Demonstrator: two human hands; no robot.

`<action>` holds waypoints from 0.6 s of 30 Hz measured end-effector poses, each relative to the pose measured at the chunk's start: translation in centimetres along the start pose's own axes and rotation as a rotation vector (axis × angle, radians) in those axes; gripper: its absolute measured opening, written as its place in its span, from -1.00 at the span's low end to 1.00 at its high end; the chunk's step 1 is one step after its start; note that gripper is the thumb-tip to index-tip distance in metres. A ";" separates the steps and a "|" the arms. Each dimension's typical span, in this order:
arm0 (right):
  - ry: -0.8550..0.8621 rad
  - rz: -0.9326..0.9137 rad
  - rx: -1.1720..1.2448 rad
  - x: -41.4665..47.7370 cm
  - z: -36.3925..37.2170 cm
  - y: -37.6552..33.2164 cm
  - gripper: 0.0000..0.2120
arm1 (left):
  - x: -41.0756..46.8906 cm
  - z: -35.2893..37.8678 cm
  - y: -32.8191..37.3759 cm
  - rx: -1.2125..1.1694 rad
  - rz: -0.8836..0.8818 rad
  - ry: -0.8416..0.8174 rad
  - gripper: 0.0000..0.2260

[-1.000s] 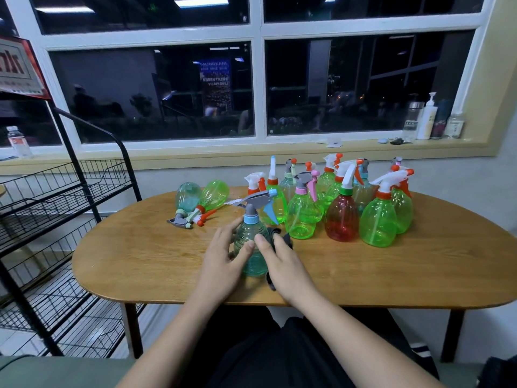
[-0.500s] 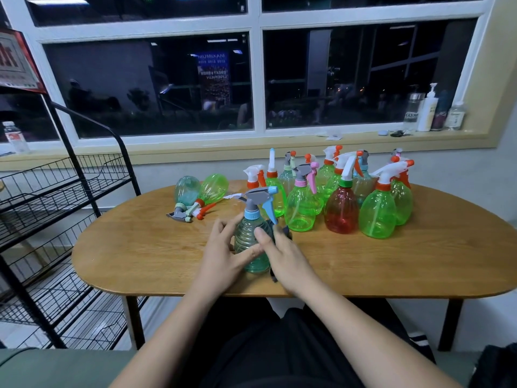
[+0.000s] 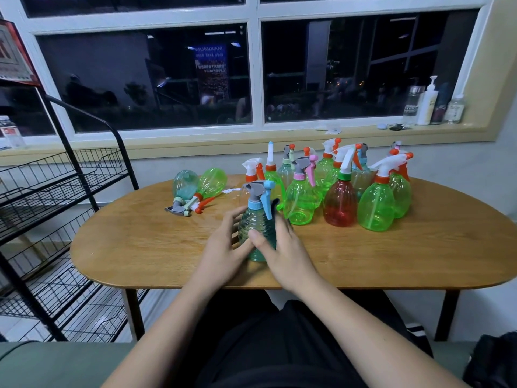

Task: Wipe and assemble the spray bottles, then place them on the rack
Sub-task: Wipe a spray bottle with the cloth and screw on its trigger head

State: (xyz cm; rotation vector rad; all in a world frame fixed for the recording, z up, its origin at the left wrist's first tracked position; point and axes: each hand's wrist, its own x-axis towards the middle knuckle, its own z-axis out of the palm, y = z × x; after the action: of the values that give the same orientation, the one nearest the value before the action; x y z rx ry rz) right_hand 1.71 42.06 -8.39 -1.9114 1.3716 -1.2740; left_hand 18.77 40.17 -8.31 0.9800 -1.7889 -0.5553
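Head view. Teal bottle [image 3: 256, 231] stands upright on the wooden table [image 3: 140, 247], centre of frame, grey-and-blue trigger head fitted. Left hand [image 3: 223, 253] grasps it: fingers spread and lightly curved against the bottle's left side, thumb at its lower front. Right hand [image 3: 285, 256] holds a dark cloth [image 3: 275, 204] against the bottle's right side, fingers curled over the cloth, thumb laid across the bottle's front. Above and right of centre: a cluster of upright assembled bottles, mostly green, including one red bottle [image 3: 340, 205]. Left of the cluster, two bottles [image 3: 214, 179] lie on their sides, touching each other. Black wire rack [image 3: 56, 191] stands at the left edge of frame, beside the table.
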 end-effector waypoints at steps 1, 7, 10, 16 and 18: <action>-0.016 0.061 0.009 0.2 -0.1 0.1 -0.28 | 0.0 0.0 0.0 0.003 -0.002 0.001 -0.49; -0.022 0.105 0.034 0.3 -0.2 0.2 -0.33 | 0.2 -0.2 -0.5 0.060 0.011 -0.016 -0.48; 0.024 -0.030 0.027 -0.4 -0.2 0.0 -0.36 | 0.3 0.0 -0.9 0.091 0.024 -0.035 -0.44; -0.011 -0.101 0.045 -0.9 -0.5 -0.2 -0.35 | 0.5 -0.1 -1.3 0.145 0.021 -0.015 -0.35; -0.050 0.018 0.073 -0.5 -0.9 -0.5 -0.27 | 0.4 -0.2 -0.8 0.139 0.031 0.008 -0.29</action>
State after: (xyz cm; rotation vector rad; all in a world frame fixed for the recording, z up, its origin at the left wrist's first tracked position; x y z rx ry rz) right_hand 1.09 42.87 -7.81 -1.8654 1.2963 -1.2420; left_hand 19.15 39.38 -8.65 1.0454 -1.8517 -0.4113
